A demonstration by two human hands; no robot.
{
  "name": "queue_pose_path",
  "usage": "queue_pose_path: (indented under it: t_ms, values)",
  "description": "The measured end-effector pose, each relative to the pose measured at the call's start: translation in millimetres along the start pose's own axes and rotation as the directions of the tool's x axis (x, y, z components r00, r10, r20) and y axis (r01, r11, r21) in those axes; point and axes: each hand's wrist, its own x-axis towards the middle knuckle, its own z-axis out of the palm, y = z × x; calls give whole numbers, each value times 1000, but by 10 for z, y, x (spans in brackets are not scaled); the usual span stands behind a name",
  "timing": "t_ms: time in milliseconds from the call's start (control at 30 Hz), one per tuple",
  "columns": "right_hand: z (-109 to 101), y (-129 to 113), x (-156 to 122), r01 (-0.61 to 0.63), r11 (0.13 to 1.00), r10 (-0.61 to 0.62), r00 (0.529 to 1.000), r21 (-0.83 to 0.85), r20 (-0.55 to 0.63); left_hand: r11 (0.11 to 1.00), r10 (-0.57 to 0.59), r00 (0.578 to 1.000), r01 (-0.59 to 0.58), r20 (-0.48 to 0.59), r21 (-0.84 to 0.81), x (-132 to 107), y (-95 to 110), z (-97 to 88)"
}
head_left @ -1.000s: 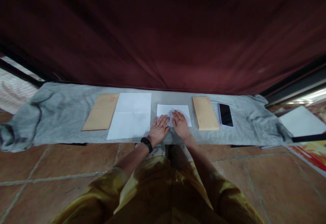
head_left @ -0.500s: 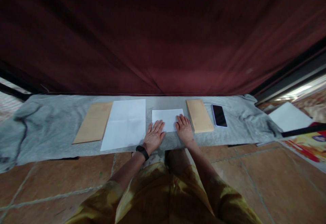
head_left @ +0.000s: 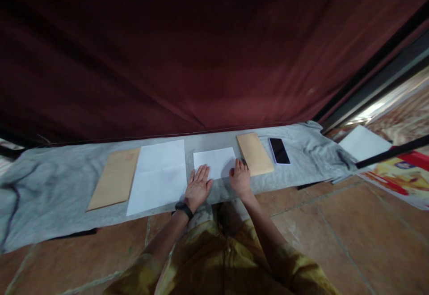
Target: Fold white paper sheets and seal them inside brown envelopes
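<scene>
A small white sheet of paper [head_left: 216,158], apparently folded, lies on a grey cloth in front of me. My left hand [head_left: 198,187] rests open across its lower left corner, fingers stretched forward; a black band is on that wrist. At the paper's lower right corner is my right hand [head_left: 240,178], its fingers slightly bent and not gripping anything visible. Just right of that hand lies a thick brown envelope [head_left: 255,153]. To the left of my left hand is a larger white sheet [head_left: 157,176] with faint creases, partly over a second brown envelope [head_left: 114,179].
A phone [head_left: 279,151] lies face up beyond the right envelope. The narrow surface is covered by the grey cloth [head_left: 56,196]. Behind it hangs a dark red curtain [head_left: 201,62]. At right are a dark frame bar [head_left: 392,152] and a colourful printed sheet [head_left: 402,174].
The view has tilted and shifted slightly. My right hand has moved a little to the right along the small paper, its fingers more bent. My left hand stays flat on the left corner.
</scene>
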Motion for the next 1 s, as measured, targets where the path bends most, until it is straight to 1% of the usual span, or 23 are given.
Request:
queue_pose_path:
  t_ms: [100, 167, 233, 333, 467, 567, 633, 700, 767, 833, 867, 933, 1000]
  values:
    - [-28, -23, 96, -61, 998, 61, 998, 14, 3, 1000, 0, 1000, 0, 6, 4, 2, -7, 3]
    - [-33, -28, 163, -115, 992, 115, 993, 59, 5, 1000, -2, 1000, 2, 3, 4, 1, -12, 6]
    - [-37, -19, 223, -199, 963, 194, 980, 182, 41, 1000, 0, 1000, 0, -8, 1, -1, -18, 10]
    - [-54, 10, 285, -293, 876, 268, 956, 384, 118, 1000, 5, 1000, -5, -23, 2, -7, -30, 27]
    - [-99, 30, 315, -297, 806, 250, 955, 512, 159, 999, 12, 998, -15, -65, -47, -22, -58, 70]
    - [-172, -7, 354, -285, 742, 219, 959, 607, 182, 989, 0, 989, -23, -151, -149, -38, -81, 92]
    - [-266, -59, 417, -269, 703, 201, 963, 658, 179, 973, -27, 976, -23, -214, -228, -50, -91, 91]
    - [-412, -128, 508, -223, 669, 175, 974, 709, 142, 947, -80, 961, -10, -266, -321, -62, -98, 79]
    - [-600, -212, 602, -107, 637, 115, 992, 763, 43, 902, -162, 941, 19, -297, -432, -76, -108, 67]
    - [-792, -300, 666, 31, 678, 31, 997, 735, -70, 840, -246, 921, 48, -301, -541, -89, -126, 60]
    - [-873, -342, 677, 113, 709, -43, 992, 696, -117, 806, -282, 913, 58, -296, -590, -95, -138, 59]
    - [-973, -409, 645, 275, 756, -206, 961, 594, -184, 740, -346, 892, 71, -290, -669, -104, -167, 62]
    - [-973, -437, 539, 400, 785, -362, 916, 473, -173, 685, -412, 862, 80, -295, -724, -110, -200, 70]
